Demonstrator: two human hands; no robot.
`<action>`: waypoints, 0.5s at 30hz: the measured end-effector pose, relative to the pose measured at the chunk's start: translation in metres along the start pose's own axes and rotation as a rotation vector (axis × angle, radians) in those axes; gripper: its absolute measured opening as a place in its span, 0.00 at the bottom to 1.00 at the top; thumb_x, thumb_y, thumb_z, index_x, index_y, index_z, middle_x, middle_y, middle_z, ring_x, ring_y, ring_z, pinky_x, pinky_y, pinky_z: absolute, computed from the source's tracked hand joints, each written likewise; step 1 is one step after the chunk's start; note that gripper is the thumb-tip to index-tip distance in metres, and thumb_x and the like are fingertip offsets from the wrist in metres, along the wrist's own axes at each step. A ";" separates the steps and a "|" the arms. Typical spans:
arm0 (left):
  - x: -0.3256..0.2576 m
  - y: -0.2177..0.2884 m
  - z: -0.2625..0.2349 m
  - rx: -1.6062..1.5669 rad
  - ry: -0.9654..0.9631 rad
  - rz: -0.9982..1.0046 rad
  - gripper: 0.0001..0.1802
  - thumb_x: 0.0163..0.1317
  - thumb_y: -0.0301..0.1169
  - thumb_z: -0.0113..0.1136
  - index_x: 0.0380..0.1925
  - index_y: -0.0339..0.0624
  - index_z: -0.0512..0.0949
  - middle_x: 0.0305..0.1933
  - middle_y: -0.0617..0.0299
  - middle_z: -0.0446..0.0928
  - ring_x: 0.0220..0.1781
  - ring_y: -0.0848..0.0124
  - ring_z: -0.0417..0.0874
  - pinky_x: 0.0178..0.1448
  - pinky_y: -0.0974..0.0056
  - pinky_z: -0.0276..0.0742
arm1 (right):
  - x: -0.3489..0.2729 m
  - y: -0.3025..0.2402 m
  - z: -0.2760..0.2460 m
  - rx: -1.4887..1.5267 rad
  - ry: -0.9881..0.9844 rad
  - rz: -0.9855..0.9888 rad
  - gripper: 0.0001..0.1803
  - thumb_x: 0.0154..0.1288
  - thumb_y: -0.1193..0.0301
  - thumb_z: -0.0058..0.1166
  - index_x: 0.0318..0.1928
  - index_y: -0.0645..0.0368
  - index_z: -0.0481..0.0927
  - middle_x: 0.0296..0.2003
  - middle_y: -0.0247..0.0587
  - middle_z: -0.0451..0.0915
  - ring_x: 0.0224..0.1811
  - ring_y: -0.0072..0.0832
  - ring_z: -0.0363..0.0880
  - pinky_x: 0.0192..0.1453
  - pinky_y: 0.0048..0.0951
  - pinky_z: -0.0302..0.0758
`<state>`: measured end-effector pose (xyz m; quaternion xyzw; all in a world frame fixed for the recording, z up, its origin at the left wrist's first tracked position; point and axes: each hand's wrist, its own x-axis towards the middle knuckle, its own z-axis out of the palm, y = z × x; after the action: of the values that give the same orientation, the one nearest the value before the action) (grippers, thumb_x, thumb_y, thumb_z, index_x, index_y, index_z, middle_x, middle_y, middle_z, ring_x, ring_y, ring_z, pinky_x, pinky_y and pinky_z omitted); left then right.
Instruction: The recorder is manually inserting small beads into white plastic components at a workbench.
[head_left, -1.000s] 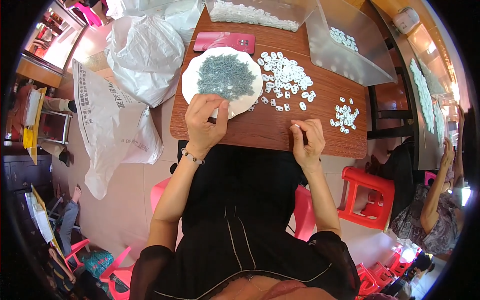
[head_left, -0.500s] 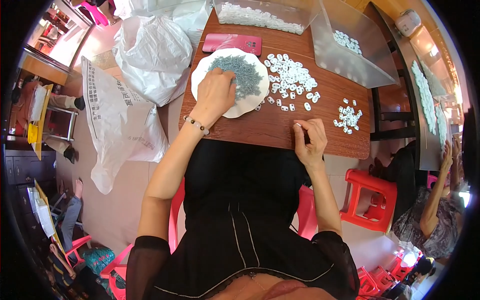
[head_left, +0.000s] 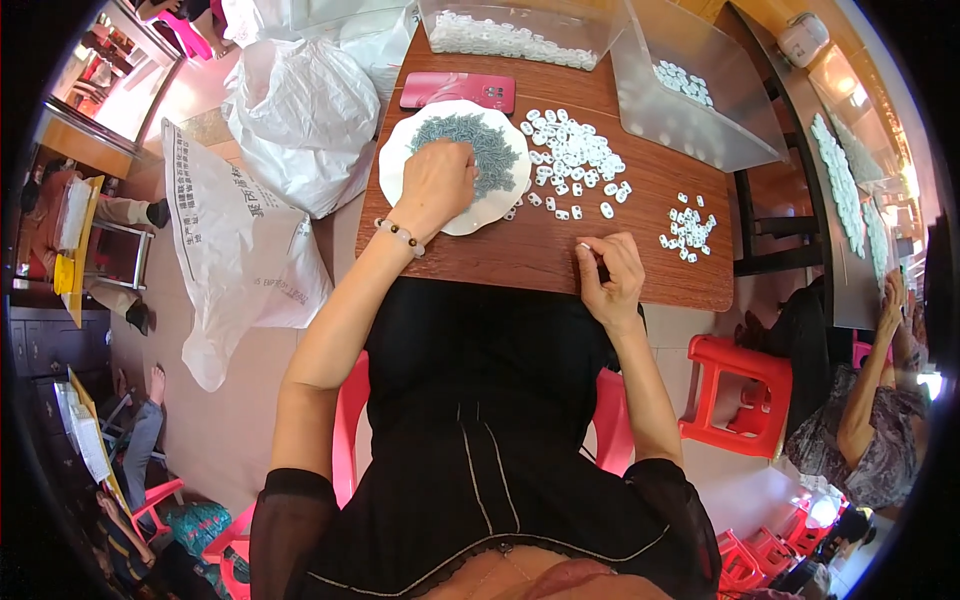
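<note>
My left hand [head_left: 438,183] is curled down into a heap of small grey screws [head_left: 497,158] on a white scallop-edged plate [head_left: 397,165]. Its fingertips are hidden, so whatever they grip cannot be made out. Near the table's front edge my right hand [head_left: 612,277] is closed, thumb against forefinger, with a bit of a small white plastic piece [head_left: 584,246] showing at the tips. Right of the plate lies a loose spread of white two-holed plastic pieces [head_left: 575,150]. A smaller pile of similar pieces [head_left: 689,230] lies farther right, dark marks in their holes.
A pink phone [head_left: 458,92] lies behind the plate. Clear plastic bins [head_left: 700,120] with white pieces stand along the table's back and right. White sacks [head_left: 250,240] stand on the floor at left; a red stool [head_left: 738,395] and another person's arm [head_left: 865,400] are at right.
My left hand has curled more and turned at the wrist over the screws. My right hand stays near the front edge, its pinch little changed. The view has shifted slightly.
</note>
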<state>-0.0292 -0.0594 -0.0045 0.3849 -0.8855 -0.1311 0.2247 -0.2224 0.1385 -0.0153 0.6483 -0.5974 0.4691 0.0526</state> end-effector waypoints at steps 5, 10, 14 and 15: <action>-0.003 0.001 0.002 -0.053 0.039 -0.009 0.07 0.55 0.30 0.61 0.27 0.37 0.79 0.29 0.50 0.78 0.33 0.52 0.80 0.38 0.52 0.74 | -0.002 0.000 0.000 0.010 -0.001 0.023 0.06 0.55 0.81 0.63 0.34 0.64 0.81 0.26 0.42 0.78 0.30 0.37 0.74 0.33 0.31 0.70; -0.004 0.007 -0.012 -0.181 0.017 -0.076 0.07 0.58 0.29 0.60 0.29 0.36 0.81 0.25 0.49 0.79 0.27 0.57 0.80 0.34 0.58 0.75 | -0.003 0.002 0.001 0.010 0.019 0.002 0.06 0.55 0.81 0.62 0.34 0.64 0.81 0.26 0.42 0.78 0.29 0.36 0.73 0.32 0.31 0.70; -0.010 0.001 -0.011 -0.541 0.129 -0.203 0.08 0.60 0.28 0.60 0.33 0.33 0.82 0.22 0.59 0.78 0.22 0.73 0.76 0.30 0.68 0.71 | -0.001 -0.002 0.000 0.011 0.009 0.045 0.06 0.55 0.81 0.62 0.35 0.64 0.81 0.26 0.42 0.78 0.29 0.35 0.73 0.32 0.30 0.69; -0.012 0.001 -0.009 -0.680 0.178 -0.225 0.08 0.60 0.29 0.61 0.32 0.33 0.82 0.20 0.62 0.77 0.20 0.75 0.74 0.27 0.69 0.69 | -0.001 -0.001 0.000 0.017 0.004 0.045 0.06 0.55 0.81 0.62 0.35 0.64 0.81 0.26 0.42 0.78 0.29 0.35 0.73 0.32 0.30 0.69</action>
<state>-0.0179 -0.0509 0.0004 0.3931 -0.7204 -0.4079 0.4000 -0.2216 0.1395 -0.0152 0.6342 -0.6078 0.4763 0.0377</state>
